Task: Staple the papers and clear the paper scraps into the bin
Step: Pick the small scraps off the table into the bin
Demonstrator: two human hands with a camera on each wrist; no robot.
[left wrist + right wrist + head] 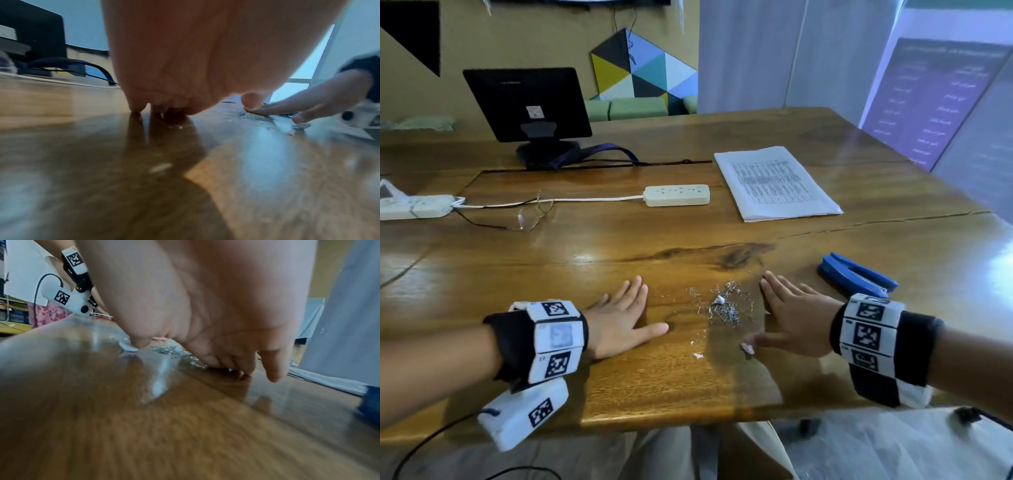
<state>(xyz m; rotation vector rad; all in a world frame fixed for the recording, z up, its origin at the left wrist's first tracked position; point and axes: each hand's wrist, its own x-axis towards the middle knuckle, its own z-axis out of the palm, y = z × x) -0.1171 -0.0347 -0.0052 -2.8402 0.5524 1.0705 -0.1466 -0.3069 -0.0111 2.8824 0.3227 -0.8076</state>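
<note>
A: Where are the scraps?

B: A small heap of spent staples and paper scraps (724,306) lies near the table's (654,246) front edge, between the 2 hands. A few white bits (698,355) sit apart from it, closer to that edge. Each piece is too small to tell apart.

A: And the hands?

B: The left hand (619,320) lies flat on the wood just left of the heap, fingers straight and spread, holding nothing. The right hand (796,317) is flat on the other side, fingers straight, its inner edge at the heap's rim. Its thumb (760,341) is blurred; a white scrap (748,348) lies right at the tip, and I cannot tell whether they touch.

A: Do the wrist views help?

B: Little. In the left wrist view the palm (185,56) fills the top and only the fingertips (135,108) meet the wood. In the right wrist view the staples (174,351) show as a grey smear beside the fingers (232,360).

A: The papers?

B: 1 stack of printed papers (777,183) lies toward the back right of the table, its print unreadable. The blue stapler (858,275) rests near the right edge, partly hidden by the right wristband (869,330).

A: Anything else?

B: A white power strip (677,195) left of the papers, spectacles (534,210), and a monitor (527,102) at the back left. A second strip (414,207) is cut off at the left edge.
</note>
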